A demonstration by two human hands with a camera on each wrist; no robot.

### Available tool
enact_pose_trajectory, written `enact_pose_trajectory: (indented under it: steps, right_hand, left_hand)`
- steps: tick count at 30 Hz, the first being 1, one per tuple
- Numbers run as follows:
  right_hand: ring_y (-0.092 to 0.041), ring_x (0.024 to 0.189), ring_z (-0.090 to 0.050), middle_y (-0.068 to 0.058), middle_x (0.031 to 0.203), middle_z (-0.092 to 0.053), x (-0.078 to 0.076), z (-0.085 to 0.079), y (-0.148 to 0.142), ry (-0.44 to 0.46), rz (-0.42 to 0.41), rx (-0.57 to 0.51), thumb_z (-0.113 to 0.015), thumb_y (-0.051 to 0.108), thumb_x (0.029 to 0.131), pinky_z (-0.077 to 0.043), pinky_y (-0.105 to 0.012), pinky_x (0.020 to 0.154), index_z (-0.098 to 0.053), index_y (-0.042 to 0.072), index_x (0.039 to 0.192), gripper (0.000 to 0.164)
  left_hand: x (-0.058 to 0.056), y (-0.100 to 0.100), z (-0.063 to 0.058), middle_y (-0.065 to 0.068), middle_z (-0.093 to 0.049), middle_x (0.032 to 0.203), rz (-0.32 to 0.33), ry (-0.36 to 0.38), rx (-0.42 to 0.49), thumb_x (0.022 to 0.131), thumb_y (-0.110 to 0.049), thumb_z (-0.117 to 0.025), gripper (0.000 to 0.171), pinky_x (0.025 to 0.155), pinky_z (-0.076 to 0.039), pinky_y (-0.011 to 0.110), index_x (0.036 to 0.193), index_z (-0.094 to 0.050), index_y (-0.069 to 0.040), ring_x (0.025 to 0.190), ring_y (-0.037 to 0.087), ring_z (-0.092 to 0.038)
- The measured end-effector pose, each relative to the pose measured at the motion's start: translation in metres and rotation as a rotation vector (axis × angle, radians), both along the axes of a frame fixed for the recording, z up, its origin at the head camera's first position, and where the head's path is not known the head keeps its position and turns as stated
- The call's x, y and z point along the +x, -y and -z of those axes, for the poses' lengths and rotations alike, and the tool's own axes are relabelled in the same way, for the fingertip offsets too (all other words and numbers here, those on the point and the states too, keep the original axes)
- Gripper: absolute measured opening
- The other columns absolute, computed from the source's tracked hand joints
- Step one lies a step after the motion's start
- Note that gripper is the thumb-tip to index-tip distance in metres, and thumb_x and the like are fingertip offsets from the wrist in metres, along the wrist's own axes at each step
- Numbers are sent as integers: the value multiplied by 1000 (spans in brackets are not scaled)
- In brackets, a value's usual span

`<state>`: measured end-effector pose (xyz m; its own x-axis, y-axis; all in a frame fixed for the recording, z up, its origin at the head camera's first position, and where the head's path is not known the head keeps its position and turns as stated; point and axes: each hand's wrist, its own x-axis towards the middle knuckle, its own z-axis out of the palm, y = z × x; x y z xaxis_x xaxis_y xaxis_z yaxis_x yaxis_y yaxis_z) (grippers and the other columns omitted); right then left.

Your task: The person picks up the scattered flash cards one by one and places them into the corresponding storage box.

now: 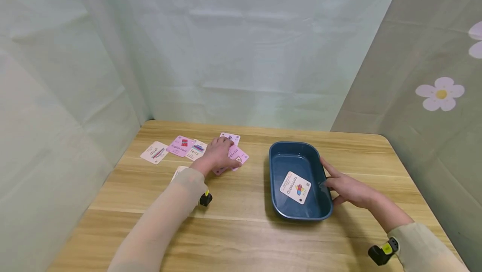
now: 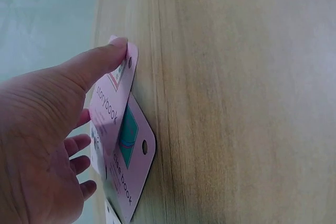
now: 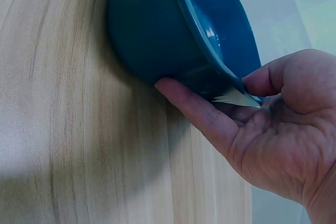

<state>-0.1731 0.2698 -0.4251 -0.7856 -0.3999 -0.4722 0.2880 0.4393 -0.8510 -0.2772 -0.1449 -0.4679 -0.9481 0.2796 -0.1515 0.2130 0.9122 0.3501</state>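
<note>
My left hand (image 1: pixel 217 155) holds a pink storybook card (image 2: pixel 110 108) with its thumb at one end and curled fingers at the far edge. The card tilts over another pink card (image 2: pixel 134 161), whose visible lettering ends in "book". A further purple card (image 1: pixel 232 137) lies just behind the hand. On the right, my right hand (image 1: pixel 348 188) grips the side wall of a blue rectangular tray (image 1: pixel 276 207), with fingers at the rim and a digit against the outer wall in the right wrist view. Inside the tray lies a white spaceship card (image 1: pixel 295 187).
Left of my left hand lie a ship card (image 1: pixel 154 152), a purple English book card (image 1: pixel 180 145) and a ferry card (image 1: pixel 196 150). My left forearm partly covers another white card (image 1: pixel 178 172). The wooden table (image 1: pixel 241 242) meets hanging cloth (image 1: pixel 241 62) at its back and sides.
</note>
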Motion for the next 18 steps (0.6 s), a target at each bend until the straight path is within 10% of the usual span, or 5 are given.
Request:
enact_pose_trajectory:
  steps: [18]
  right_hand:
    - [-56,141,-33,-37,162,-8,0,-2,0,2,-7,4,-42,7,103,-59,-52,82,11,31,164,84]
  left_hand:
    - [0,11,-8,15,-53,121,-82,-21,97,93,-36,-75,38,104,-36,47,110,-61,-5,116,34,-44]
